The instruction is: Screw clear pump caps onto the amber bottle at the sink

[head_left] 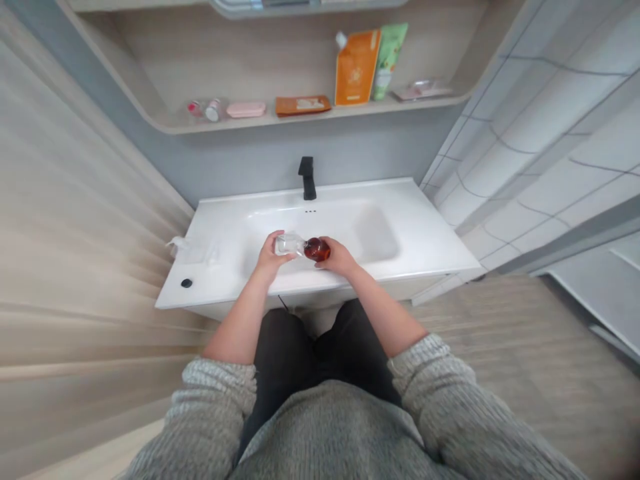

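Note:
Over the white sink, my left hand is closed around a clear, see-through bottle that lies tilted toward the right. My right hand grips a dark amber bottle, its narrow end pointing left. The two bottles meet mouth to mouth, or nearly so; I cannot tell whether the necks touch. How much liquid is in either one is too small to make out.
Behind the basin stands a black faucet. A round black cap and some clear plastic items lie on the left counter. Above, a shelf holds an orange pouch, a green tube and a pink case.

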{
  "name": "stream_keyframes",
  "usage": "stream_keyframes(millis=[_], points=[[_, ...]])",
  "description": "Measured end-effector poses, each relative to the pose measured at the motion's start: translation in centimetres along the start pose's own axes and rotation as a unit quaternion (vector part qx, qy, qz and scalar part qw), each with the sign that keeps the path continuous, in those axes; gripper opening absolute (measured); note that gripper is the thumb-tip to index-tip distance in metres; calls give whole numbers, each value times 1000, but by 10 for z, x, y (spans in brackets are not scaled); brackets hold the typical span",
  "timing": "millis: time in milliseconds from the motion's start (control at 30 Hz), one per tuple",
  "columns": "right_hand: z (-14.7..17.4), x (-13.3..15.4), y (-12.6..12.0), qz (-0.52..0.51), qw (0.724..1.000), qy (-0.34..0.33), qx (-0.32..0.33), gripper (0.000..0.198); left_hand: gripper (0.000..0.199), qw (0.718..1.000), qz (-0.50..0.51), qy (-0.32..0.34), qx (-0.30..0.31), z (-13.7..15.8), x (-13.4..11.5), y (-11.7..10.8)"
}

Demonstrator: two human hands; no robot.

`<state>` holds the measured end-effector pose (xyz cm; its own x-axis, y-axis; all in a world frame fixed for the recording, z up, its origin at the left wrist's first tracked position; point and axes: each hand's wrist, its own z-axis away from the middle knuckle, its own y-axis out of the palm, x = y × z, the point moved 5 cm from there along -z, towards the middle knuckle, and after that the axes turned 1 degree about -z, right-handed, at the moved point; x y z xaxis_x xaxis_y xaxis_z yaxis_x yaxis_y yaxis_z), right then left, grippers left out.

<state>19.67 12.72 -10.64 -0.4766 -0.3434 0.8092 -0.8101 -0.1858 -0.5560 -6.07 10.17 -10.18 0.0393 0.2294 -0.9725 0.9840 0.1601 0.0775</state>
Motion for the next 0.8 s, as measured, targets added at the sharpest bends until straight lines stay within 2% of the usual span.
stream_keyframes(millis=[600, 800], points=[[0, 0, 0, -7, 1000, -5, 3, 88, 97, 1000, 19, -8, 2, 1, -3, 2], [0, 0, -1, -7, 1000, -8, 2, 88, 93, 1000, 23, -7, 2, 1, -3, 2]])
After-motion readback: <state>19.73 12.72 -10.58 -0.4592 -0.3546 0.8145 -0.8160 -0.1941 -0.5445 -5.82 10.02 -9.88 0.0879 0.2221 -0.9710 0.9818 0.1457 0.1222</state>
